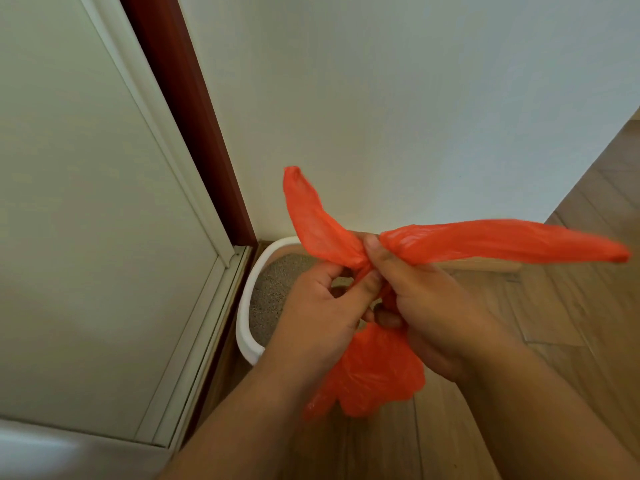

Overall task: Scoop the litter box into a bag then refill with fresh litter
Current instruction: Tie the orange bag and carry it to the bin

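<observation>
Two bare hands meet in the middle of the head view, both working on an orange plastic bag (377, 372). The bag is thin, crinkled film, slightly see-through where it stretches. Its bulging lower part hangs below the hands, over the wooden floor (571, 306). Two long flat loops of it stick out above: one rises up and to the left, the other reaches far to the right, its tip blurred.

The left hand (318, 317) has its thumb and fingers (367, 282) curled around the twisted neck of the bag, pinching it where the loops cross. The right hand (440, 313) also grips the neck, with its thumb pressed on the base of the right loop and its other fingers curled underneath. How the film winds between the hands is hidden by the fingers.

Behind and below the hands sits the litter box (249, 299), a white plastic tray with a smooth rounded rim. It stands on the floor in the corner. Speckled grey-beige grainy litter (273, 289) fills what shows of its inside. The hands and forearms cover most of the box, so only its left side and far corner are visible.

A plain white wall (398, 98) rises behind the box. To the left, a dark red-brown strip (183, 109) runs along a pale panelled door (86, 202) with a white frame. The floor is laid in warm brown planks.
</observation>
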Demonstrator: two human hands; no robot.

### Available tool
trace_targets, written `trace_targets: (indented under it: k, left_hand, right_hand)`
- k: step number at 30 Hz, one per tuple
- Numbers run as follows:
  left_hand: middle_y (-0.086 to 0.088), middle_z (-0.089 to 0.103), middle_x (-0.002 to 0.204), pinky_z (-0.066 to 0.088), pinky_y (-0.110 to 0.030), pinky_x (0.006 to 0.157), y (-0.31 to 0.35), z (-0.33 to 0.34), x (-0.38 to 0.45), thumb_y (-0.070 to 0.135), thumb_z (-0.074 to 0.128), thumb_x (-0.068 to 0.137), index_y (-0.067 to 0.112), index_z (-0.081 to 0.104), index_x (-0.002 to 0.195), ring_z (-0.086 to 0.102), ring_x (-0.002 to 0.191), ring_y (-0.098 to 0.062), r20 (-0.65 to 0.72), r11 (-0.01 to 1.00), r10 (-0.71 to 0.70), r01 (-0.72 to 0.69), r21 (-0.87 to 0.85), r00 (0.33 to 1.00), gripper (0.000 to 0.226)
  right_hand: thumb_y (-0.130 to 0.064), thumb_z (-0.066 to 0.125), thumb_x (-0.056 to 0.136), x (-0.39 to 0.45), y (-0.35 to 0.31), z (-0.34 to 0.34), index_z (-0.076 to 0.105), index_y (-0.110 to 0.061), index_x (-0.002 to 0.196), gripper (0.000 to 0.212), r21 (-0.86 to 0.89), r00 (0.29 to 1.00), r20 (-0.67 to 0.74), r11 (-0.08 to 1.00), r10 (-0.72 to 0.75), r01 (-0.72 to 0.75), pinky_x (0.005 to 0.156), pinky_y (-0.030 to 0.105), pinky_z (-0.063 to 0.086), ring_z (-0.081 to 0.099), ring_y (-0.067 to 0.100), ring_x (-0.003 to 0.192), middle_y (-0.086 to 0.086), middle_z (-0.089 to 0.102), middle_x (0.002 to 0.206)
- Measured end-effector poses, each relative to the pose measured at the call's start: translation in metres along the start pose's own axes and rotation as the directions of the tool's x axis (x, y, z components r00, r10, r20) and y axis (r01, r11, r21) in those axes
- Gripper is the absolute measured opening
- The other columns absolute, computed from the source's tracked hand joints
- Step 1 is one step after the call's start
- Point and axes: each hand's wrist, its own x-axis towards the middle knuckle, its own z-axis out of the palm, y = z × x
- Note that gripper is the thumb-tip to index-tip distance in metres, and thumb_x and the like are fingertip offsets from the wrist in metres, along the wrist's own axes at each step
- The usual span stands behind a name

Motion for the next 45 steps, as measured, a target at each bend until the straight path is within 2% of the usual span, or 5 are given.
trace_targets:
  k: [15, 29, 34, 40, 45]
  left_hand:
    - [0.007, 0.069, 0.074, 0.048, -0.026, 0.062, -0.009, 0.008, 0.010, 0.021, 0.072, 0.096, 0.027, 0.071, 0.095, 0.063, 0.064, -0.008, -0.200, 0.989, -0.007, -0.023, -0.148, 0.980, 0.006]
    - [0.017, 0.074, 0.113, 0.060, -0.040, 0.091, -0.010, -0.022, 0.019, 0.034, 0.082, 0.086, 0.049, 0.059, 0.117, 0.072, 0.106, -0.008, -0.215, 0.987, 0.074, -0.041, 0.153, 0.974, 0.042]
    - [0.018, 0.077, 0.098, 0.061, -0.039, 0.088, 0.003, -0.030, 0.018, 0.043, 0.074, 0.092, 0.040, 0.077, 0.105, 0.073, 0.095, -0.002, -0.165, 0.954, 0.109, -0.056, 0.296, 0.980, 0.014]
    - [0.025, 0.073, 0.079, 0.052, -0.018, 0.070, 0.004, -0.035, 0.021, 0.059, 0.067, 0.090, 0.047, 0.071, 0.088, 0.067, 0.078, 0.012, -0.157, 0.892, 0.035, 0.039, 0.450, 0.987, 0.012]
    - [-0.003, 0.080, 0.086, 0.064, -0.051, 0.081, 0.009, -0.031, 0.022, 0.045, 0.079, 0.088, 0.018, 0.079, 0.091, 0.077, 0.082, -0.022, -0.139, 0.988, -0.056, 0.075, 0.137, 0.989, 0.027]
  right_hand:
    - [-0.015, 0.083, 0.082, 0.013, 0.015, 0.005, 0.048, -0.012, 0.079, 0.036, 0.217, 0.886, -0.465, 0.968, -0.009, 0.124, 0.043, 0.028, 0.044, 0.051, 0.021, 0.048, 0.017, 0.054, 0.071]
    - [-0.019, 0.061, 0.101, 0.006, 0.009, -0.004, 0.051, -0.042, 0.126, 0.035, -0.544, 0.986, -0.007, 0.829, -0.164, 0.134, 0.068, 0.016, 0.055, 0.071, -0.001, 0.084, -0.019, 0.077, 0.097]
    - [-0.013, 0.057, 0.103, 0.005, 0.006, -0.007, 0.053, -0.037, 0.114, 0.027, -0.272, 0.991, 0.044, 0.953, -0.125, 0.132, 0.083, 0.062, 0.056, 0.071, 0.038, 0.089, 0.013, 0.076, 0.092]
    - [0.005, 0.051, 0.099, 0.004, 0.006, -0.010, 0.060, -0.028, 0.112, 0.036, -0.066, 0.995, 0.090, 0.996, -0.050, 0.056, 0.069, 0.047, 0.058, 0.068, 0.041, 0.083, 0.021, 0.072, 0.094]
    - [0.021, 0.052, 0.088, 0.003, 0.007, -0.011, 0.062, -0.023, 0.116, 0.053, -0.005, 0.989, 0.139, 0.999, -0.050, 0.051, 0.087, 0.060, 0.058, 0.068, 0.049, 0.099, 0.015, 0.069, 0.114]
